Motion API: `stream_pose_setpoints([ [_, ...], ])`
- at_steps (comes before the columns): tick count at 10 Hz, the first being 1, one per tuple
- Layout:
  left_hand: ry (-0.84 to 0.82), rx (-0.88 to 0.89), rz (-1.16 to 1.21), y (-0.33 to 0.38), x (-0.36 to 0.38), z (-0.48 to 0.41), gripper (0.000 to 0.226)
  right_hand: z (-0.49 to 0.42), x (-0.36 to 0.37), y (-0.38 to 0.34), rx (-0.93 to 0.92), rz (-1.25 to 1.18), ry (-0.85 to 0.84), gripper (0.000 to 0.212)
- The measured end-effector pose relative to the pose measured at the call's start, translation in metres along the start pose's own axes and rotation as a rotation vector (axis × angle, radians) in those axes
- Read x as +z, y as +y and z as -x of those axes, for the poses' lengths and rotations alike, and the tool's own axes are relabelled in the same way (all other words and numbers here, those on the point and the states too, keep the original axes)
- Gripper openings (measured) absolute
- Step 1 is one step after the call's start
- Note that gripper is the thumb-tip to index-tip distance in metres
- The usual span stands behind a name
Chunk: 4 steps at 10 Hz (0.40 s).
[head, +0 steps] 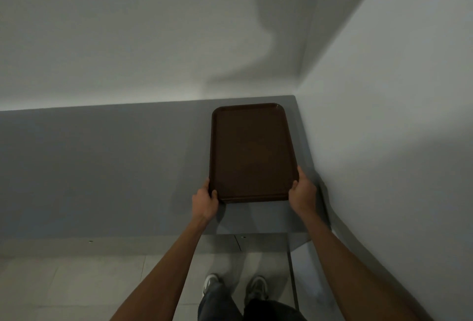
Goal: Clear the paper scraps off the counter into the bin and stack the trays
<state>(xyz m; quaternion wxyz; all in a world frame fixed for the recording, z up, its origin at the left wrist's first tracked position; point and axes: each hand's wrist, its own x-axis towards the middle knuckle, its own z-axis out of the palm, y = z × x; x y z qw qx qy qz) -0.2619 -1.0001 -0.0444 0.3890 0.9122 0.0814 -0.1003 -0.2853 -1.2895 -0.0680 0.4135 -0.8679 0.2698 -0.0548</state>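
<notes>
Stacking step in hand, as I read it; brown tray (252, 151) lies long-ways on the grey counter (102, 167), in the right corner, its right side near the side wall (384, 115); far end is close to the back wall, can't tell if it touches. My left hand (204, 199) grips the near left corner, fingers curled round the rim; right hand (303, 192) grips the near right corner the same way, fingers wrapped over the edge. Near rim shows layered lines; probably more than one tray nested there, can't confirm the count. Can't tell if the tray is fully down or slightly lifted at the near end; the shadow under that edge hints at a small lift. No paper scraps and no bin in view; scrap step is either done or out of frame.

Next move, my call: square the tray over whatever sits under it; lower it flat; release both hands together. Right side is tight, so mind the knuckles against the wall; then look left along the counter for loose trays or scraps.
</notes>
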Motion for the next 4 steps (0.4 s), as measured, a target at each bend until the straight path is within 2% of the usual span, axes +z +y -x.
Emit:
stream_pose_setpoints([
  [2, -0.105, -0.009, -0.056, -0.011, -0.004, -0.003, 0.049, -0.006, 0.0, 0.011, 0.007, 0.102, -0.096, 0.06],
  [3, -0.115, -0.002, -0.11, -0.007, -0.022, 0.013, 0.047, 0.016, -0.008, -0.003, 0.06, 0.161, -0.116, 0.065],
  [4, -0.094, 0.08, -0.145, -0.008, -0.036, 0.027, 0.059, 0.04, -0.012, -0.018, -0.021, 0.269, -0.004, 0.071],
])
